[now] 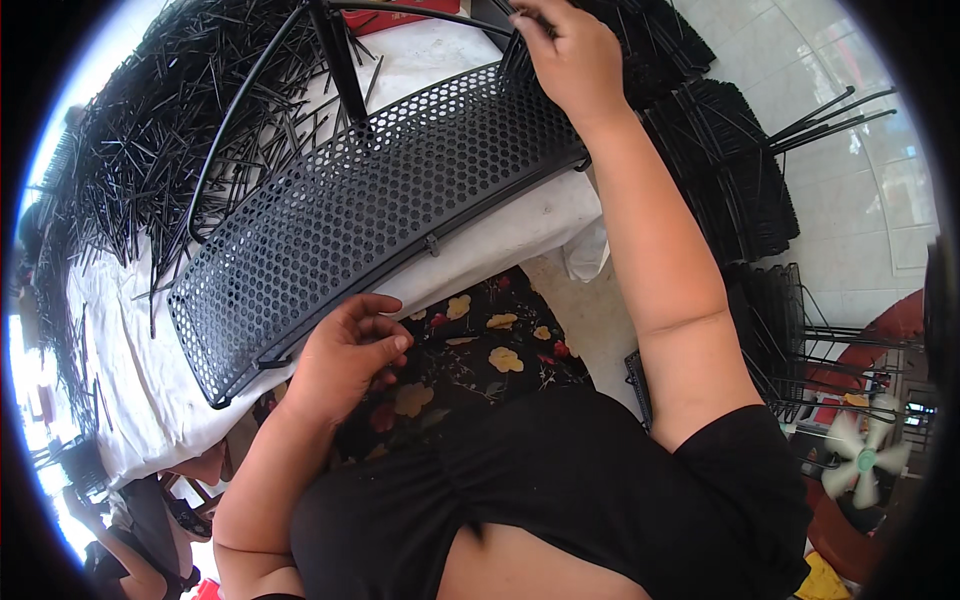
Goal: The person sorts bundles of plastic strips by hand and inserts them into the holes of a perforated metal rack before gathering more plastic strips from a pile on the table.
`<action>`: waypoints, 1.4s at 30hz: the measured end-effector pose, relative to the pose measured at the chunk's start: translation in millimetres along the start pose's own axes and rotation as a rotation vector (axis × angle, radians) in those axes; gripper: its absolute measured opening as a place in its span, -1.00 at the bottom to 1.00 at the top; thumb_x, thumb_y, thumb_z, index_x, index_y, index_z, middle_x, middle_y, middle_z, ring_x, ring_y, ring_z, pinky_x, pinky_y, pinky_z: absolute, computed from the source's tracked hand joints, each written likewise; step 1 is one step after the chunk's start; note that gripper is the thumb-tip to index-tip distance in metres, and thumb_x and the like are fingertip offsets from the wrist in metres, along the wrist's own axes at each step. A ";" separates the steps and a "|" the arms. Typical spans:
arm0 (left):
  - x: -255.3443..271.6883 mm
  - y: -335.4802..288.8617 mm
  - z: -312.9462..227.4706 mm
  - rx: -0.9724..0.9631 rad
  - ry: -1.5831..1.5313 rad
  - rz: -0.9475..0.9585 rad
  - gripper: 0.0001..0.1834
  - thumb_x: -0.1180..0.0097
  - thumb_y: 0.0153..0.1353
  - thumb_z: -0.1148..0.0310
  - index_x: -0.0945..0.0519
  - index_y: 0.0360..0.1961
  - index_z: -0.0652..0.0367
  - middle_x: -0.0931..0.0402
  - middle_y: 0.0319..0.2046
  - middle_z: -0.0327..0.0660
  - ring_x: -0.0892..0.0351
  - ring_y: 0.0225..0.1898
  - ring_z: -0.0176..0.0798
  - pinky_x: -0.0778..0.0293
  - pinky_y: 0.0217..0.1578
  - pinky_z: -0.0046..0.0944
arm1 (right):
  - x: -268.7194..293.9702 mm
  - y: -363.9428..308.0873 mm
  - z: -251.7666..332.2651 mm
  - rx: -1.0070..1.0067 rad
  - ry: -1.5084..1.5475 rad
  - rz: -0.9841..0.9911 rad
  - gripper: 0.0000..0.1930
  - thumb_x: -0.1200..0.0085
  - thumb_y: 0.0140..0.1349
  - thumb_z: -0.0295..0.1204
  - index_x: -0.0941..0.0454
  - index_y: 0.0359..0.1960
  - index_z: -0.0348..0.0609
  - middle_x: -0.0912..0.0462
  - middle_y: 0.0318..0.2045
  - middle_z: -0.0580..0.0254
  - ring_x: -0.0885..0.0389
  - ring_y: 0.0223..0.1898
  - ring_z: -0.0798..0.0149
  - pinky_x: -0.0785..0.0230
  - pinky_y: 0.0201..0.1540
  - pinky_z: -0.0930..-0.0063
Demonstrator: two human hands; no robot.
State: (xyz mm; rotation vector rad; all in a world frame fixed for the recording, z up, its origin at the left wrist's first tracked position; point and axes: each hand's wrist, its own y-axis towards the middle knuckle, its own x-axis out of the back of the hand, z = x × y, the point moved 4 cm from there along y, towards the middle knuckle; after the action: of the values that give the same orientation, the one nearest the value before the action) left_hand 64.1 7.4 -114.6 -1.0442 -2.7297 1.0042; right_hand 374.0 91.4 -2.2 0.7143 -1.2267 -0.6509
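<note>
A long black perforated panel (390,185) with a rimmed frame lies slantwise before me, its holes like honeycomb. My left hand (350,350) hovers by its near edge, over my lap, fingers loosely bent and apart with nothing in them. Stretched to the far right end of the panel, my right hand (578,60) has its fingers curled beside dark parts at the picture's upper edge. What those fingers hold, if anything, is hidden. From behind the panel rises a black post (338,65), with a curved black rod (232,120) to its left.
Heaped at the far left are many thin black strips (150,130) on a white-covered table (160,400). Stacked black mesh parts (735,150) and protruding rods stand to the right. A pale green fan (865,458) is at lower right; another person's arm (130,560) shows at lower left.
</note>
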 end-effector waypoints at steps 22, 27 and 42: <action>141.6 55.1 -215.1 -0.960 1.974 -0.643 -0.32 -0.32 0.01 0.02 -0.47 0.17 -0.02 -0.27 0.29 -0.16 -0.03 0.40 -0.03 -0.05 0.35 0.00 | -56.7 -44.9 76.1 0.136 0.009 0.467 -0.63 -0.21 0.13 -0.20 -0.57 -0.11 -0.16 -0.54 -0.14 0.06 -0.50 -0.08 -0.03 -0.35 -0.01 0.13; 93.4 169.3 -203.8 -1.135 1.913 0.048 -0.51 -0.19 0.15 0.23 -0.52 0.10 0.14 -0.44 0.15 -0.12 -0.34 0.24 -0.06 -0.24 0.27 -0.08 | -52.9 -42.5 76.2 0.102 -0.008 0.501 -0.60 -0.21 0.13 -0.19 -0.55 -0.07 -0.15 -0.51 -0.10 0.07 -0.46 -0.01 -0.02 -0.31 0.04 0.14; 237.4 97.9 -132.1 -1.076 1.888 0.131 -0.62 -0.11 0.19 0.13 -0.58 0.01 0.00 -0.38 0.21 -0.28 -0.12 0.38 -0.04 0.04 0.38 0.23 | -47.4 -36.5 79.2 0.052 0.038 0.528 -0.60 -0.26 0.04 -0.33 -0.53 -0.10 -0.25 -0.52 -0.05 0.05 -0.45 0.03 -0.04 -0.24 0.13 0.18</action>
State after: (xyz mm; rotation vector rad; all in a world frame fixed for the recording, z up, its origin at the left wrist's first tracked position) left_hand -27.1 281.4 -109.8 -1.1113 -1.2298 -1.1821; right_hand 284.3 94.8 -44.7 0.4132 -1.3296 -0.1686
